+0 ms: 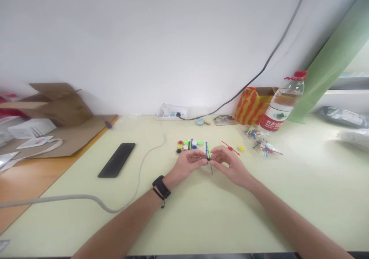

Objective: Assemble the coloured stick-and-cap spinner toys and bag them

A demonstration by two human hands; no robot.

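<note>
My left hand (190, 164), with a black watch (161, 187) on the wrist, is closed in a pinch. Facing it, my right hand (229, 164) also pinches. Between the fingertips of both sits a small black part (208, 159), partly hidden, with a thin dark rod (211, 169) pointing down toward me. Just beyond the fingers are blue and green sticks (206, 148). Several small coloured discs (186, 142) lie in rows behind my left hand. Beyond my right hand lie a red rod with a round middle (230, 148) and a yellow disc (241, 148).
A black phone (117, 160) and a grey cable (95, 200) lie to the left. Cardboard (63, 105) stands at the far left. At the back are a power strip (172, 113), glasses (226, 118), a striped bag (250, 104), a water bottle (282, 107) and bagged plastic parts (266, 148).
</note>
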